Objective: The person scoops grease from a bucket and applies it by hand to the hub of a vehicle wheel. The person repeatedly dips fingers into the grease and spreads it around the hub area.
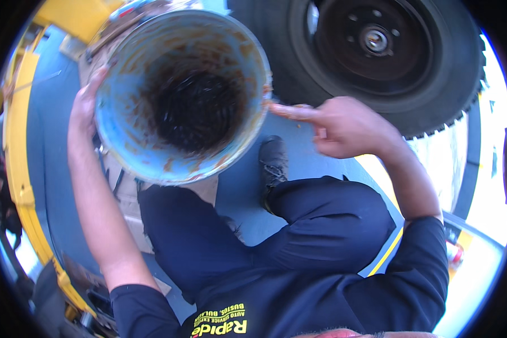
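A light blue bucket (127, 132) is tipped so that its open mouth faces me. Brown grease smears its inner wall, and a dark, glossy mass of grease (200, 112) covers the bottom. My left hand (84, 104) grips the bucket at its left side, with the fingertips partly hidden behind the rim. On the other side, my right hand (338, 124) has its index finger stretched out and the other fingers curled, holding no tool. Orange-brown grease coats that fingertip, which is at the bucket's right rim, where more grease clings.
A large tyre on a dark wheel (372, 62) stands just beyond my right hand. Yellow metal framework (19, 146) runs along the left. My bent knees and a dark shoe (273, 160) are below the bucket, over a blue floor (239, 197). A red-and-white object (455, 254) lies far right.
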